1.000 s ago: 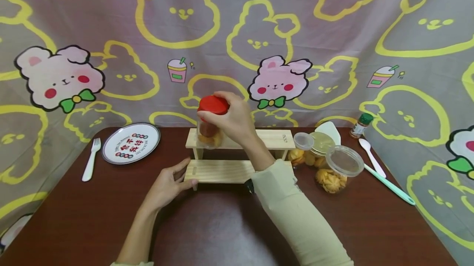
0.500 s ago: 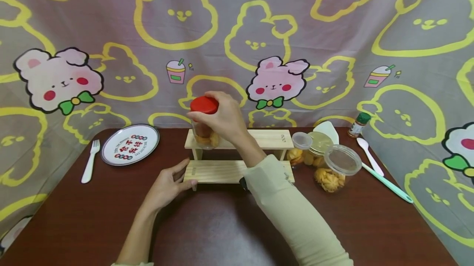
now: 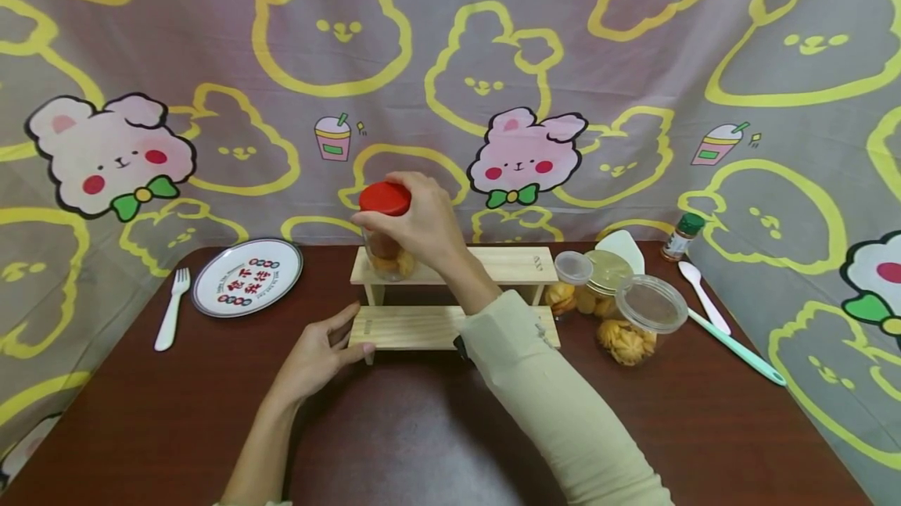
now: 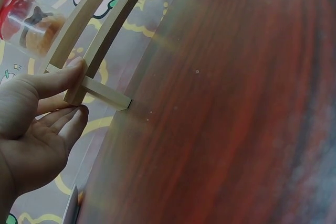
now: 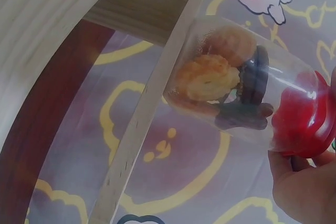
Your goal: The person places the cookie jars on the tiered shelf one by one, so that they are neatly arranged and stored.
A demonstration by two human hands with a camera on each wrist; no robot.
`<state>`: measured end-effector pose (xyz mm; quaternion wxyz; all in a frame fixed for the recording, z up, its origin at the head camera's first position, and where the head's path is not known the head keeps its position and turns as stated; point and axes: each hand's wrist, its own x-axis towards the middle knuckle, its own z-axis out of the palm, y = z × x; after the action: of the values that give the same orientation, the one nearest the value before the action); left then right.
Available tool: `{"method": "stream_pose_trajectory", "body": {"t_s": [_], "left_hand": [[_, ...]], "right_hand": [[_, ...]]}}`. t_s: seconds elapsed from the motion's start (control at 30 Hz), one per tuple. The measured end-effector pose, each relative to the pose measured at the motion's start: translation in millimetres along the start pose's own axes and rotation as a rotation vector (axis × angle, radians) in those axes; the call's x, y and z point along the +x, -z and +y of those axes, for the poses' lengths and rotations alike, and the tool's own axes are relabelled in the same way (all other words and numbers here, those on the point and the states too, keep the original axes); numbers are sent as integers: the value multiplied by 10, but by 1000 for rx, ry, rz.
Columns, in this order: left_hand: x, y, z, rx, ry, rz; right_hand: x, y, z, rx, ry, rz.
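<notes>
A two-tier wooden rack (image 3: pixel 422 326) stands on the dark table. My left hand (image 3: pixel 320 353) grips the left end of its lower plank; in the left wrist view the thumb lies on one face of the wood (image 4: pixel 107 32) and fingers lie on the other side. Up at the left end of the upper plank is a clear jar (image 3: pixel 390 260) with a red lid (image 3: pixel 385 199). My right hand (image 3: pixel 431 226) holds this jar by the lid from above. Cookies (image 5: pixel 210 80) and dark pieces show inside it in the right wrist view, where its base meets the plank edge.
Right of the rack are clear jars of cookies (image 3: pixel 628 342), one with a gold lid (image 3: pixel 608 271). Farther right lie a green-capped shaker (image 3: pixel 681 238), a white spoon (image 3: pixel 704 299) and a mint-handled spatula (image 3: pixel 739 349). A plate (image 3: pixel 246 279) and fork (image 3: pixel 172 310) lie left.
My right hand has carried the red-lidded jar a little left and down onto the upper plank's left end. The left hand keeps its grip on the rack.
</notes>
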<state>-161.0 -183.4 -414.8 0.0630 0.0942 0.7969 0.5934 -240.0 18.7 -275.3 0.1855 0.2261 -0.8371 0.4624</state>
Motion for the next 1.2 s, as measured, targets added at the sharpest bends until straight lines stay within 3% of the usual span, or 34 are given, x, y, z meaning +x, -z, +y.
{"method": "stream_pose_trajectory", "body": {"t_s": [0.57, 0.8, 1.0, 1.2], "left_hand": [[0, -7, 8, -1, 3, 2], [-1, -6, 0, -20, 9, 2], [1, -15, -1, -23, 0, 5], [-6, -7, 1, -23, 1, 5]], "right_hand": [[82, -38, 58, 3, 7, 30], [78, -24, 54, -22, -27, 10], [36, 50, 52, 18, -47, -10], [-72, 200, 89, 59, 16, 19]]}}
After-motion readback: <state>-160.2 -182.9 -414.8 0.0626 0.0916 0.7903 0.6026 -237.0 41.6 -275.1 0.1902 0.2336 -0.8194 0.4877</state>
